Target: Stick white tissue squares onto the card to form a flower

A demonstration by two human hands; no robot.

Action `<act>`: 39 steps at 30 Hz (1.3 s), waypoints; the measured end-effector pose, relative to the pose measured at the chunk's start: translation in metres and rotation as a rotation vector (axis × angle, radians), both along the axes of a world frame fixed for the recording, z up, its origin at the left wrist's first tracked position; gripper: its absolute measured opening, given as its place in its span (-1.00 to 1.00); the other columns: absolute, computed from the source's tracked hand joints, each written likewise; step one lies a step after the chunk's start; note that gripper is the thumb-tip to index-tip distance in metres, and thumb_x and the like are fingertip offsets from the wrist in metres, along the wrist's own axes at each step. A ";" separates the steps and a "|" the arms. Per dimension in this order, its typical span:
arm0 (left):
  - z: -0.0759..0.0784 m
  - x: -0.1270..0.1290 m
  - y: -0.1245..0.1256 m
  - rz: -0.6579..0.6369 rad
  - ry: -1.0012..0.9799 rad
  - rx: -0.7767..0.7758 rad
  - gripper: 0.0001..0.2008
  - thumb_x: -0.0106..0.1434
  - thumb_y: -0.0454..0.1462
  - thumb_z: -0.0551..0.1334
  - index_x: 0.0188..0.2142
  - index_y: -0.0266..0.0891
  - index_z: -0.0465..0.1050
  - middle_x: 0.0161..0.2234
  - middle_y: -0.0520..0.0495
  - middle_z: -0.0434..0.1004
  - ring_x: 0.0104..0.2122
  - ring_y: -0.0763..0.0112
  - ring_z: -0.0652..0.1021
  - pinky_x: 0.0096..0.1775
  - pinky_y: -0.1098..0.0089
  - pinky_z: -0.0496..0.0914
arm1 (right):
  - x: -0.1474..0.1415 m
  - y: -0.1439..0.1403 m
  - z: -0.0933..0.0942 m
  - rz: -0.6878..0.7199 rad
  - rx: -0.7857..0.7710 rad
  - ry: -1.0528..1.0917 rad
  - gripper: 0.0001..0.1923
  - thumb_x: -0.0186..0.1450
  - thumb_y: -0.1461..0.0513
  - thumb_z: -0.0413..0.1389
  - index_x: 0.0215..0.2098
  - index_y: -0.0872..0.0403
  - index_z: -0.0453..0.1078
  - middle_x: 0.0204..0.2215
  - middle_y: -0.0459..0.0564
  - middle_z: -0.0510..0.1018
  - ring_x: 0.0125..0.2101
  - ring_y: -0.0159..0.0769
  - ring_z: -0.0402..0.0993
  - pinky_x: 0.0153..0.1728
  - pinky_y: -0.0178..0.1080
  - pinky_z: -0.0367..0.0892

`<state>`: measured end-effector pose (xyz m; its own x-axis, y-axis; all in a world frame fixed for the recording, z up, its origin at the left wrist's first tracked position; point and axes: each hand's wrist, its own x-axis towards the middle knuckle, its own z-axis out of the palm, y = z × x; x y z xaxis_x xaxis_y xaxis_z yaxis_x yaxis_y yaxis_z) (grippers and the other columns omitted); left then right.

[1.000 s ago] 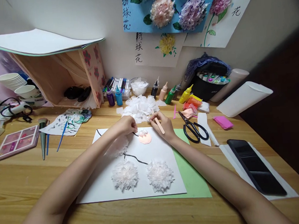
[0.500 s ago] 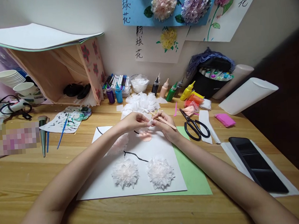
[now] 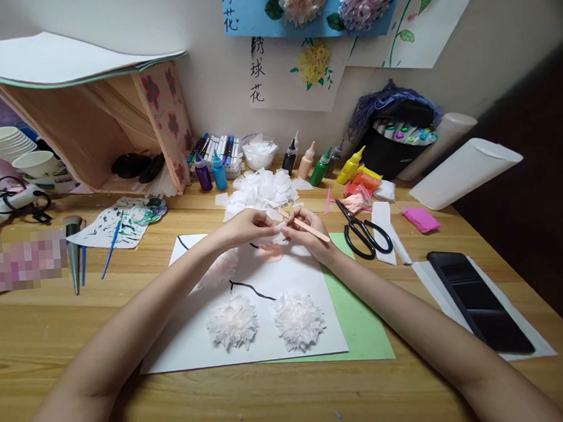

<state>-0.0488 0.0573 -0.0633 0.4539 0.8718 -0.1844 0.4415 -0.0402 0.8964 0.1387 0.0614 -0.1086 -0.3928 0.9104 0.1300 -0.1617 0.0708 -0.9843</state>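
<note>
Left hand and right hand meet over the far edge of the white sheet, both pinched shut on a small white tissue piece, the right also gripping a wooden stick, just above the pink clay disc. Best kept low and pinched light so the tissue wraps the stick tip without tearing. Along the table's far edge: clear bowl holds white tissue, black case holds markers.
</note>
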 end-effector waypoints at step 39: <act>0.002 0.000 -0.006 0.213 0.639 0.229 -0.83 0.13 -0.24 0.16 -0.36 -0.28 0.49 -0.33 -0.10 0.56 -0.37 0.37 0.49 -0.40 0.45 0.25 | 0.002 -0.015 -0.004 -0.092 0.363 -0.359 -0.38 0.36 -0.05 -0.25 -0.69 0.07 0.27 -0.84 -0.18 0.23 -0.72 -0.48 0.20 -0.55 -0.35 0.17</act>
